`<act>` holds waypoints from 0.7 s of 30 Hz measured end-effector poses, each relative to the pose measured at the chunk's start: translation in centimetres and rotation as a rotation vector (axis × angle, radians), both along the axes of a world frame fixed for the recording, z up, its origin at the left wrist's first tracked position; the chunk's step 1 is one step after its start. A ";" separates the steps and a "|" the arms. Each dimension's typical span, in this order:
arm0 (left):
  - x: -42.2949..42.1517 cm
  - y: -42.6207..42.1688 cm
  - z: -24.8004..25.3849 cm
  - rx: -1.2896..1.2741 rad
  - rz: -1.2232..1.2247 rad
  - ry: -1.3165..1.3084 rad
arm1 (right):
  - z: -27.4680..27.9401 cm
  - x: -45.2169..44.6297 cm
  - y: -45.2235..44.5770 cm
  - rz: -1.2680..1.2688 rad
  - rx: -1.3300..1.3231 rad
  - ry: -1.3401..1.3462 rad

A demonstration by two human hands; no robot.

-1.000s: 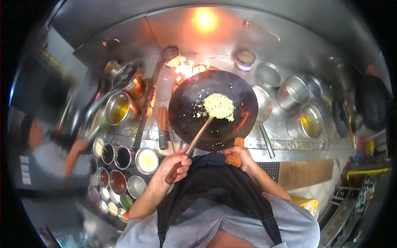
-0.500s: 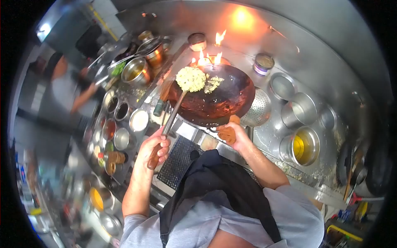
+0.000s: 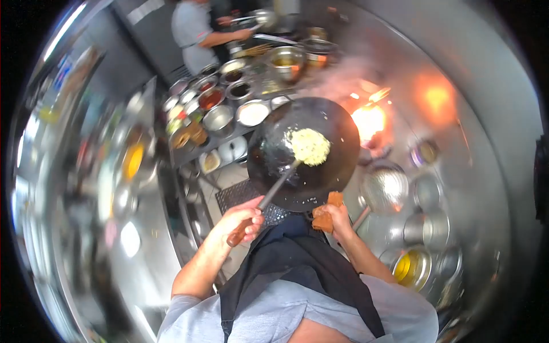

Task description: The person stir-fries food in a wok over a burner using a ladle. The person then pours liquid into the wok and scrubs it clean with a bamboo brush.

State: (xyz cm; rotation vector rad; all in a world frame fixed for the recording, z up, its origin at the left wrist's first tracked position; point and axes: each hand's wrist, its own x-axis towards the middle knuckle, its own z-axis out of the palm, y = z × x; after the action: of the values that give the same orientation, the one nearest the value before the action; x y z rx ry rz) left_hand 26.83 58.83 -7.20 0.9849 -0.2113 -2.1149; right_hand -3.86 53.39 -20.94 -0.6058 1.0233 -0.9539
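My left hand (image 3: 240, 222) is closed round the wooden end of a ladle (image 3: 278, 187), which slants up into the wok. A pale yellow-green mound of food, perhaps fried rice (image 3: 310, 147), covers the ladle's bowl. Behind it the dark wok (image 3: 334, 126) hangs off the burner, in front of my apron (image 3: 286, 257). At the wok's near right rim my right hand (image 3: 338, 220) grips a folded brown cloth (image 3: 323, 222). The wok's handle is hidden under that cloth.
Flames (image 3: 369, 120) burn at the right, beside a perforated strainer (image 3: 386, 188). A pot of yellow oil (image 3: 412, 268) stands lower right. Bowls of sauces, one with white contents (image 3: 253, 113), line the left counter. Another person (image 3: 197, 34) works at the back. A steel counter (image 3: 137, 246) runs along the left.
My body has turned left, and the wok has come off the burner with it. The loaded ladle is now over the wok's middle instead of its left rim. The flames look larger.
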 end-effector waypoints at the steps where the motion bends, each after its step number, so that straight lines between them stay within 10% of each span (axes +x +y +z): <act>1: 0.5 2.4 -1.1 -0.003 0.052 0.047 | -0.7 0.9 0.6 0.009 0.031 -0.045; 10: 2.5 23.4 -1.3 0.026 0.541 0.019 | -1.5 9.2 4.6 0.546 0.244 0.064; 21: 11.9 36.2 1.1 0.015 1.157 -0.637 | 0.1 23.7 11.8 0.833 0.430 -0.157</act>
State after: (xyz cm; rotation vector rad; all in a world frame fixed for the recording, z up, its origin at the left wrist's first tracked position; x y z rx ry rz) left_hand 38.70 95.00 -6.13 1.3218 0.0729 -0.7360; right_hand 19.87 65.19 -20.79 -0.5105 0.6953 -0.0395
